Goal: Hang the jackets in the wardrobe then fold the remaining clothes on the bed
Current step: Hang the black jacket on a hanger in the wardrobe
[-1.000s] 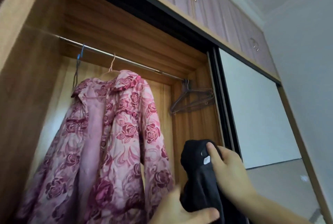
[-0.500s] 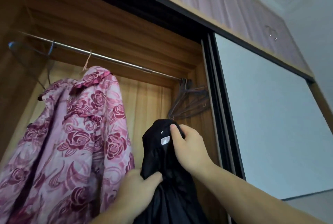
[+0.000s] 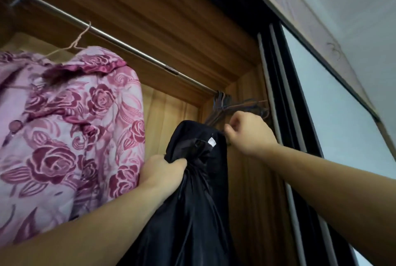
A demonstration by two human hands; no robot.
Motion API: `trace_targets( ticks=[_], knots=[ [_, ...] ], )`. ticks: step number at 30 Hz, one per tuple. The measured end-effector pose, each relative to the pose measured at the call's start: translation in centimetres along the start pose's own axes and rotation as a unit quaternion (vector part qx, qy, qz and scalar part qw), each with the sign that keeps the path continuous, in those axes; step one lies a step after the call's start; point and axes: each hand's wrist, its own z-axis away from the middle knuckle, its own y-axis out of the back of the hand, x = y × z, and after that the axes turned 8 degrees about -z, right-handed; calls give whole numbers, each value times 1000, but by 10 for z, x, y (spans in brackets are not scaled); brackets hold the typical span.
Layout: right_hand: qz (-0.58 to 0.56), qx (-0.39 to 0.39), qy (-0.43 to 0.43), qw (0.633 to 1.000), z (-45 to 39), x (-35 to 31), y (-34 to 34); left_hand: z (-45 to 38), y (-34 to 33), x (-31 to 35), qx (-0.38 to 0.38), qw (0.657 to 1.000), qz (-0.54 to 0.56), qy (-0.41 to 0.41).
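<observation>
The wardrobe (image 3: 192, 36) filled most of the frame, with its metal rail (image 3: 128, 48) running from the upper left down toward the centre right. In the left half of the frame a pink floral jacket (image 3: 70, 128) was seen already hung on the rail by a light wire hanger (image 3: 79, 40). In the lower centre a black jacket (image 3: 192, 212) was held up, its long axis nearly vertical, the collar with a small white label (image 3: 212, 142) at the top and the body hanging down out of the frame. The left hand (image 3: 162, 172) was clenched on a bunch of the black fabric just below the collar. The right hand (image 3: 249, 133) was placed at the right of the collar, directly under a group of dark empty hangers (image 3: 233, 108) at the right end of the rail. Its fingers were curled and pinched, but it could not be told whether a hanger wire or the collar edge was grasped. The hangers lay just above and slightly right of the collar, so the right hand was judged the nearer one for taking a hanger, while the jacket was supported by the left.
</observation>
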Motion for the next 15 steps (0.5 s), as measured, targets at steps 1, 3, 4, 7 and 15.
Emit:
trace_targets(
  ticks=[1,3,4,7,15],
  knots=[
    [43,-2,27,999,-10,4,-6,-5,-5,-2,-3,1000,-4,-1],
    [152,-8,87,985,-29,11,-17,-15,-13,-3,-4,1000,-16,-12],
    [210,-18,108,971,-39,16,-21,-20,-16,-1,-1,999,-25,-19],
    [358,-56,111,925,-67,31,-27,-36,-24,4,11,998,-44,-39],
    [471,-127,-39,872,-122,34,-36,-69,-34,-8,38,993,-83,-68]
  ],
)
